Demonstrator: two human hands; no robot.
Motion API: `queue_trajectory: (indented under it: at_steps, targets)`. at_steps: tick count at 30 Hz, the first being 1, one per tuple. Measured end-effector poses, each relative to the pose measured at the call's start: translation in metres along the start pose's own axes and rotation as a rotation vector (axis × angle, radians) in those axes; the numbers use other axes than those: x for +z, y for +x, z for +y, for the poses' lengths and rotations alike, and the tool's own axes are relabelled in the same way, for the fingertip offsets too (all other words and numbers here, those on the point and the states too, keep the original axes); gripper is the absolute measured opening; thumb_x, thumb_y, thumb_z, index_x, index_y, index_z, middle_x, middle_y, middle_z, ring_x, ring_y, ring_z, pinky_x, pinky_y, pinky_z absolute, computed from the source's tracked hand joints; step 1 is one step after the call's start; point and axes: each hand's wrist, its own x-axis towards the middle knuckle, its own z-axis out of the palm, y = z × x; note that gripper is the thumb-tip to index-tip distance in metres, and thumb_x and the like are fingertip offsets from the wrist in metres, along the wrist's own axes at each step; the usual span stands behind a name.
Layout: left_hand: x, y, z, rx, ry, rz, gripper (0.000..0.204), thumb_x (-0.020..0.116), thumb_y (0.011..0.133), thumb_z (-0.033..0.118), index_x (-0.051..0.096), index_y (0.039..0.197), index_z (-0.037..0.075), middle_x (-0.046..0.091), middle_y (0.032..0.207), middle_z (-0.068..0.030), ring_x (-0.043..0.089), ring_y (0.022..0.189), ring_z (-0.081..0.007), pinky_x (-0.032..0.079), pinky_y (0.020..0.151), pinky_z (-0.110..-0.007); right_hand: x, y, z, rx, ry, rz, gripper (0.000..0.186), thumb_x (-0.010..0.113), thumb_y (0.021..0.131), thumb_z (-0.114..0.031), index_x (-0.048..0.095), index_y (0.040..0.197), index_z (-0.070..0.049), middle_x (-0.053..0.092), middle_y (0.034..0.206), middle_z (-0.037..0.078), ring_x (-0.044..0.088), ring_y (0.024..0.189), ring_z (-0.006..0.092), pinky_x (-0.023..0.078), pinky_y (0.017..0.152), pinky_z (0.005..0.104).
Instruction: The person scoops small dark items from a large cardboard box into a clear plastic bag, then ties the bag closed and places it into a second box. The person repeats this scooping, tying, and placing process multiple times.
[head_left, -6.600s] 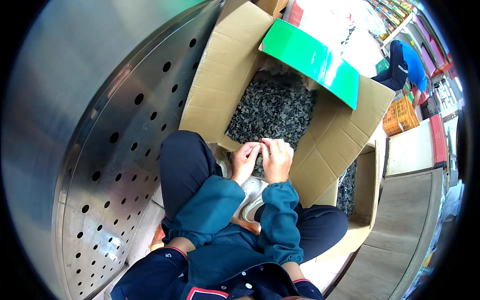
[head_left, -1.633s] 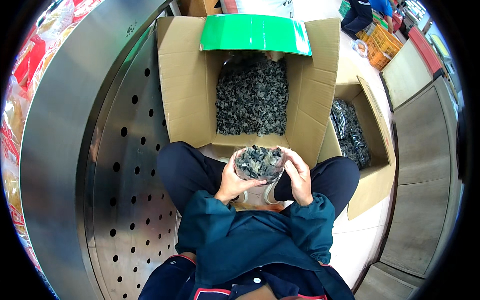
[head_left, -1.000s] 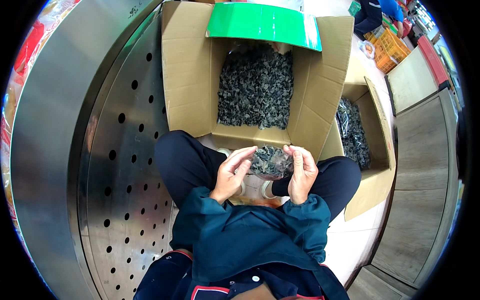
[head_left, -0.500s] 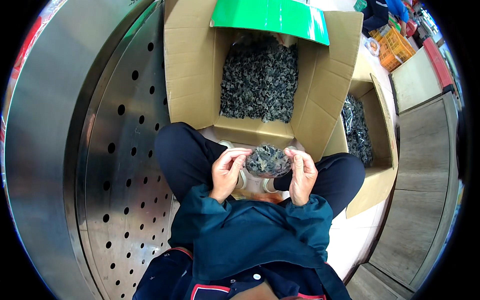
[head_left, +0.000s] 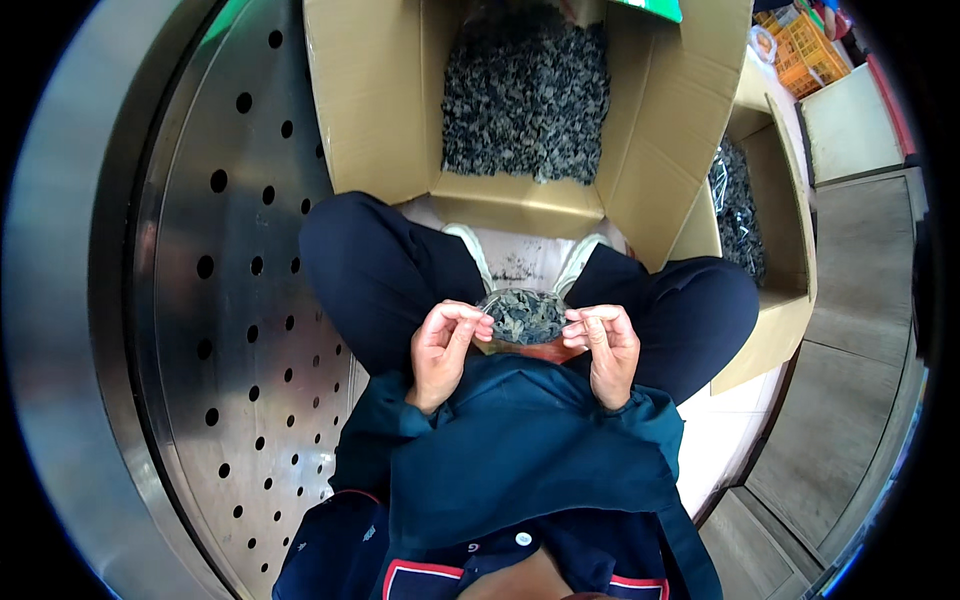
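Between my hands hangs a clear plastic bag (head_left: 524,317) filled with dark, crinkled dried pieces that look like wood ear fungus. My left hand (head_left: 441,350) pinches the bag's left corner between thumb and fingers. At the opposite corner my right hand (head_left: 605,352) pinches it the same way, stretching the bag sideways above my lap. Beyond my feet a large open cardboard box (head_left: 520,205) lies with its mouth toward me. Inside it rests a heap of the same dark dried pieces (head_left: 525,95).
A second cardboard box (head_left: 785,215) at the right holds more dark pieces under clear plastic. Along the left runs a perforated metal panel (head_left: 230,300). Grey wooden cabinet doors (head_left: 850,330) stand on the right. An orange crate (head_left: 805,55) sits at the far right, near part of another person.
The view has tipped nearer to me, so the boxes sit higher in it. My hands have drawn the bag a little closer to my body and still hold both corners.
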Motion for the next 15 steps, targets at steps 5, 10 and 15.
queue_trajectory:
  at_steps: [5,10,15]
  targets:
    - [-0.003,-0.021,0.001,-0.146,0.000,0.011,0.006,0.052,0.086,-0.005,0.054,0.091,-0.003,0.058,0.086,-0.0101,0.059,0.072,-0.0131,0.050,0.065,-0.023,-0.007,-0.015,0.004,0.057,-0.007,-0.018,0.008,0.048,0.091,-0.005,0.050,0.092,0.003,0.061,0.087,0.012,0.061,0.072,0.0121,0.052,0.068,0.0234]
    - [0.000,-0.028,0.018,-0.121,0.035,0.045,0.008,0.055,0.082,-0.010,0.056,0.085,-0.003,0.057,0.081,-0.0107,0.060,0.066,-0.0132,0.051,0.058,-0.022,-0.008,-0.017,-0.003,0.034,-0.014,-0.075,0.006,0.050,0.089,-0.002,0.051,0.092,0.003,0.061,0.084,0.012,0.062,0.071,0.0134,0.053,0.066,0.0246]
    - [-0.005,-0.044,0.059,-0.025,0.104,-0.018,0.010,0.057,0.079,-0.012,0.058,0.086,-0.004,0.057,0.083,-0.0130,0.060,0.068,-0.0136,0.050,0.059,-0.021,0.002,-0.028,-0.032,-0.058,-0.004,-0.193,0.004,0.051,0.087,0.002,0.052,0.090,0.005,0.061,0.083,0.014,0.063,0.070,0.0140,0.052,0.066,0.0233]
